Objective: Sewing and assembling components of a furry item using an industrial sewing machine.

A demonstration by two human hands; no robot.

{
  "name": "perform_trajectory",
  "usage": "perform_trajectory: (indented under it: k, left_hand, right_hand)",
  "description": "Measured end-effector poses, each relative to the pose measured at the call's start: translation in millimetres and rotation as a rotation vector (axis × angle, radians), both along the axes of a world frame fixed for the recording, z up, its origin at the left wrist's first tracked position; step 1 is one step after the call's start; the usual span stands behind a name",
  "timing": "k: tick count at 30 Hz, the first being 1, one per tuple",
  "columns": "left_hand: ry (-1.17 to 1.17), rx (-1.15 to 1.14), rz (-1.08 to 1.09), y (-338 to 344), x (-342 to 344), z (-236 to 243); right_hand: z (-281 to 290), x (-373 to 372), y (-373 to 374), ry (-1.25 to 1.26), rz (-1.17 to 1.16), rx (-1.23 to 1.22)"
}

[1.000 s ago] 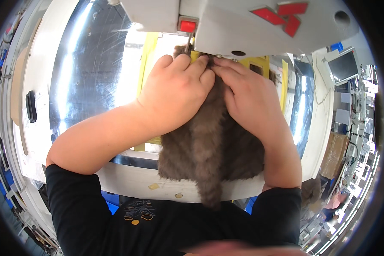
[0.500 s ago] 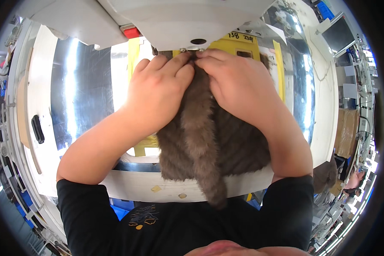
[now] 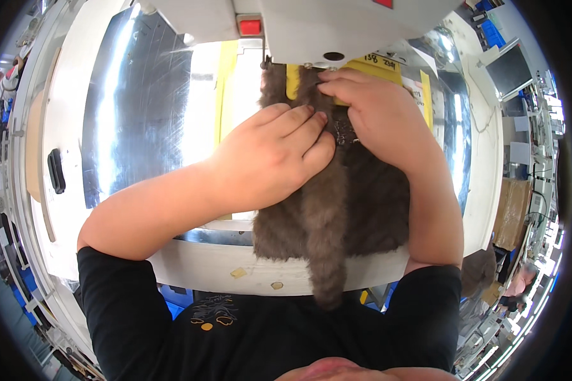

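A brown fur piece (image 3: pixel 378 206) lies on the work surface and overhangs its near edge. Lengthwise over it runs a narrow, tail-like fur strip (image 3: pixel 327 222), with its far end under the sewing machine head (image 3: pixel 349 28). My left hand (image 3: pixel 270 149) is closed on the strip midway, its fingertips pressed together in the pile. Farther off, my right hand (image 3: pixel 391 120) has its fingertips bunched on the fur just below the machine head, closed on its edge. A line of pale stitches or beads shows between my hands. The needle area is mostly hidden.
Yellow card with handwriting (image 3: pixel 381 70) and yellow tape (image 3: pixel 225 95) lie around the fur. A red button (image 3: pixel 250 27) sits on the machine. At left are a shiny metal plate (image 3: pixel 133 114) and a black handle (image 3: pixel 56 171); a monitor (image 3: pixel 507 68) stands at far right.
My left hand has come back from the machine head, nearer to me along the fur strip. My right hand stays by the machine head. The whole view has shifted slightly.
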State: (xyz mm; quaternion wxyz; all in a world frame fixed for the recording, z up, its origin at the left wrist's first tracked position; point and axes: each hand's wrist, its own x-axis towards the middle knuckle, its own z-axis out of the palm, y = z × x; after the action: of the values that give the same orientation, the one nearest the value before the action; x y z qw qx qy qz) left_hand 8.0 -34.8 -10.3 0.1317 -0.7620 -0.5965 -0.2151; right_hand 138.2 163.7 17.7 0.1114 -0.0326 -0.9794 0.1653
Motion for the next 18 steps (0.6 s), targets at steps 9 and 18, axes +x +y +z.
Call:
perform_trajectory:
  k: [9,18]
  left_hand:
    - [-0.099,-0.034,0.018,1.5,4.7,-2.3]
    - [-0.046,-0.059,0.064,5.5,4.9,-2.3]
  right_hand:
    - [-0.3,-4.8,5.3,0.011,0.006,-0.046]
    - [6.2,-8.4,9.0,-0.032,-0.032,-0.114]
